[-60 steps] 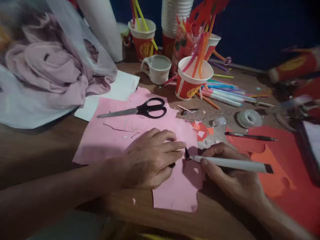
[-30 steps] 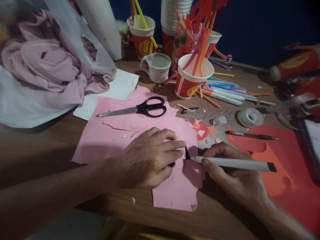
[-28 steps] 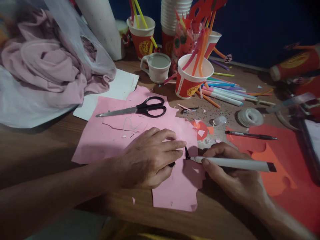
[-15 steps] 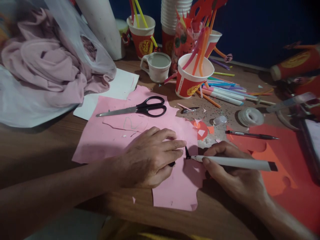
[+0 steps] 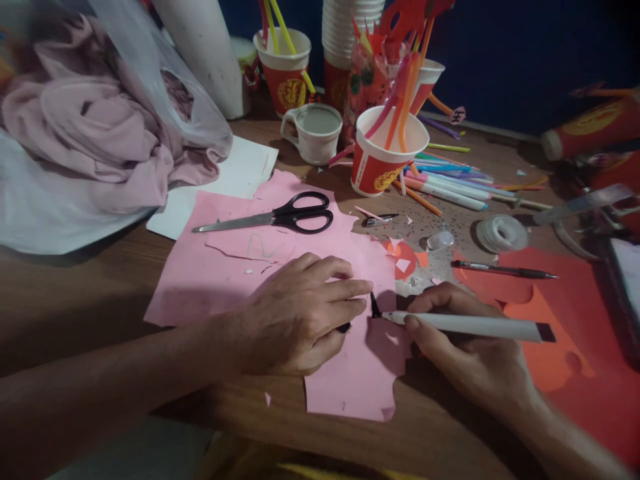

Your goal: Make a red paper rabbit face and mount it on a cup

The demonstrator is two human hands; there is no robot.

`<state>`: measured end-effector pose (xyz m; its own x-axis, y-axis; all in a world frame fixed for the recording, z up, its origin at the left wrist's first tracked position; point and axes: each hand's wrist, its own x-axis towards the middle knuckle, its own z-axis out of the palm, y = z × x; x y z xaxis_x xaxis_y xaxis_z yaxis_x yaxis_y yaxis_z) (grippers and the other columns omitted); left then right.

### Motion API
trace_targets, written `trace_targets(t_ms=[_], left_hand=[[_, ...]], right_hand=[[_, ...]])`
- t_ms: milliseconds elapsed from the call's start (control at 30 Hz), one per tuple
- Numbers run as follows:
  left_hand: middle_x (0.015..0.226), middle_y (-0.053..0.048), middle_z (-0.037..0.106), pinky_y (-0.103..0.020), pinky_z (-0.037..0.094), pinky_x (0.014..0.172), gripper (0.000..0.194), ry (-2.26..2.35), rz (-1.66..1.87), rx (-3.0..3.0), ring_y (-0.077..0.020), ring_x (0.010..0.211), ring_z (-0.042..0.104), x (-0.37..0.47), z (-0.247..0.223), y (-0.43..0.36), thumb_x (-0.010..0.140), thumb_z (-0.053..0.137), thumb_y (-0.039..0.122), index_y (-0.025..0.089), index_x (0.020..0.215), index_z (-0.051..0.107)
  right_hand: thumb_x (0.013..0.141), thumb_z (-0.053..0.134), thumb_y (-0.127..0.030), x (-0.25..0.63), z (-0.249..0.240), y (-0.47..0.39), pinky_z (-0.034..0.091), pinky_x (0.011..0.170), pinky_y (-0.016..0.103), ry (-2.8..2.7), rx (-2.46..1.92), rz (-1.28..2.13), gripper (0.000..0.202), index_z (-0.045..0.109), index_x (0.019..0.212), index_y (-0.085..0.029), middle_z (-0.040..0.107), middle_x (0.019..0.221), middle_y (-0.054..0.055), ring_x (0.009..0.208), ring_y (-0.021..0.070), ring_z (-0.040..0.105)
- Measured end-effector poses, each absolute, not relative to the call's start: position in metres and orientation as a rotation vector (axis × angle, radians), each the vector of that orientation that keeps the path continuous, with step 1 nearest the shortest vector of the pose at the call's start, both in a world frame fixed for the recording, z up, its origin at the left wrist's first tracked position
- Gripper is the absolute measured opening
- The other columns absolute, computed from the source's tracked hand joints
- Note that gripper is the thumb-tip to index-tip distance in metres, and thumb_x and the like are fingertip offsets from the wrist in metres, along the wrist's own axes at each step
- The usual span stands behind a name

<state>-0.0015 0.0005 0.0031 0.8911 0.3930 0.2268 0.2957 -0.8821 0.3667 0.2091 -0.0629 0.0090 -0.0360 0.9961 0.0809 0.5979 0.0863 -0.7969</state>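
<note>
I saw the right hand (image 5: 483,367) holding a marker (image 5: 475,325) in its narrow grip, the tip at a black mark (image 5: 375,307) on the pink paper (image 5: 350,390). The left hand (image 5: 305,320) lay upon this paper, its grip wide. The paper, with scissors (image 5: 287,217) on it, was near the front edge of the tabletop (image 5: 75,300).

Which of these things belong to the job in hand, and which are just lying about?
In use:
white dark-ended marker, in the right hand
irregular pink paper, under the left hand

Apparently just lying about:
black-handled metal scissors, untouched on the pink paper
slim black pen
round white mug
red-and-white paper cup
</note>
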Motion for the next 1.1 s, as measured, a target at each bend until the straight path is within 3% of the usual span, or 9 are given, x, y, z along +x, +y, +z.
trace_targets(t_ms=[300, 1100], left_hand=[[0.116, -0.004, 0.063, -0.038, 0.038, 0.087, 0.020, 0.528, 0.460, 2.725, -0.0238, 0.107, 0.047, 0.0000, 0.0020, -0.0006, 0.080, 0.051, 0.013, 0.015, 0.098, 0.062], [0.117, -0.006, 0.062, -0.039, 0.039, 0.085, 0.022, 0.509, 0.434, 2.734, -0.0242, 0.106, 0.048, 0.0000, 0.0036, 0.0001, 0.080, 0.050, 0.014, 0.016, 0.099, 0.061]], right_hand=[[0.077, 0.057, -0.022, 0.2098, 0.0077, -0.0644, 0.041, 0.044, 0.026, -1.707, -1.605, 0.779, 0.013, 0.057, 0.065, -0.021, 0.060, 0.055, 0.001, 0.053, 0.0151, 0.058], [0.077, 0.058, -0.021, 0.2113, 0.0080, -0.0636, 0.043, 0.047, 0.027, -1.744, -1.572, 0.793, 0.014, 0.056, 0.063, -0.021, 0.060, 0.053, -0.001, 0.047, 0.0132, 0.055]])
